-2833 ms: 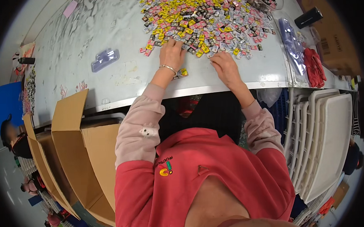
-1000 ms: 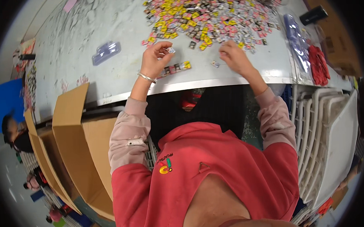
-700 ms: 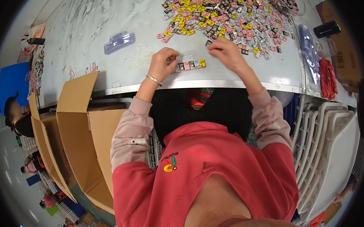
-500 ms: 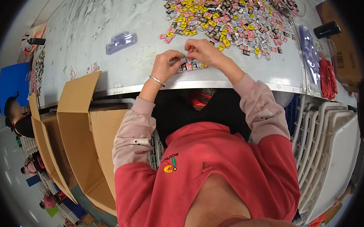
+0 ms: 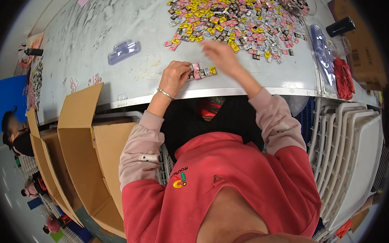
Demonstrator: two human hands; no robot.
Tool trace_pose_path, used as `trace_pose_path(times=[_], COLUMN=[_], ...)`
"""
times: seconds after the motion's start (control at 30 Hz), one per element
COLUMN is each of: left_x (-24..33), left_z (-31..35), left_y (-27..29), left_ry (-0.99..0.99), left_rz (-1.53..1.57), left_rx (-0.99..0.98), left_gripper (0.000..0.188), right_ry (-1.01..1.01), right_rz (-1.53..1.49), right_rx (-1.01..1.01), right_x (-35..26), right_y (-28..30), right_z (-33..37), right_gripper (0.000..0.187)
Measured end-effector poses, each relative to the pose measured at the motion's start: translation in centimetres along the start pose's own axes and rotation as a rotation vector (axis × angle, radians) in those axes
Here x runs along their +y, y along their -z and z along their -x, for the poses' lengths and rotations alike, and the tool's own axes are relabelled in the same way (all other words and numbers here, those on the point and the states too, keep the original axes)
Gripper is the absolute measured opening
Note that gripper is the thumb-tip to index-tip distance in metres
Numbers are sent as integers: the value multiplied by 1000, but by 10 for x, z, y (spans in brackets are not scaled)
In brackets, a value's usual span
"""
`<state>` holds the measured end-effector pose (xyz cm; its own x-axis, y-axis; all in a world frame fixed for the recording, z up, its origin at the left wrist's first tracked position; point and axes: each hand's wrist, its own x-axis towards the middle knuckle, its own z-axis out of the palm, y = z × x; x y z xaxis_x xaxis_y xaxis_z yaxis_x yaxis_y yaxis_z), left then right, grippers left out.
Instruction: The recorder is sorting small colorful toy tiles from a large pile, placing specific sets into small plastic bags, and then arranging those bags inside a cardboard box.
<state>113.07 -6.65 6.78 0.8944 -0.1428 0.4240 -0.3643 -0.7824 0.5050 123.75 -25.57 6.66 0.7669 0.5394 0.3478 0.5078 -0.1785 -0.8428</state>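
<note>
A short row of small rectangular pieces [image 5: 203, 73] in pink, black, white and yellow lies near the table's front edge, with a pink piece [image 5: 195, 66] just behind it. At the row's left end my left hand [image 5: 175, 77] has its fingers curled, thumb and forefinger pinched on a small piece mostly hidden by them. My right hand [image 5: 223, 59] is above the table, right of and beyond the row, near the front of the big heap of similar pieces [image 5: 238, 22]. Motion smears its fingers, so anything in them cannot be made out.
A clear plastic blister tray [image 5: 124, 51] lies on the table [image 5: 91, 48] to the left. Further right are more clear trays [image 5: 321, 51], a red cloth or glove [image 5: 343, 78] and a black cylinder [image 5: 341, 26]. Open cardboard boxes [image 5: 81, 157] and stacked white plastic racks [image 5: 335, 159] flank me.
My right hand has drawn away from the row toward the heap. My left hand stays at the row's left end, and a pink piece now shows behind the row. The whole view has shifted slightly.
</note>
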Motion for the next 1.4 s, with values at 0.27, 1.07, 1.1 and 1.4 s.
trace_pose_path(times=[0.27,1.07,1.1,1.4], left_x=[4,-2,-3,2], left_z=[-7,-14,-14,-16], left_y=[6,13,10,2], left_ry=[-65,235,224,334], left_rz=[-53,206,189,132], left_rx=[-74,-35,-91,-133], left_gripper=[13,14,14,16], right_ry=[52,-285,-294,-90], right_rz=[591,20,-107,148], right_rx=[48,-117,-88,-249], right_x=[24,33,13,-6], right_y=[94,75,63,-13], right_z=[-19,-13,-17,-18], right_gripper=[17,11,11,12])
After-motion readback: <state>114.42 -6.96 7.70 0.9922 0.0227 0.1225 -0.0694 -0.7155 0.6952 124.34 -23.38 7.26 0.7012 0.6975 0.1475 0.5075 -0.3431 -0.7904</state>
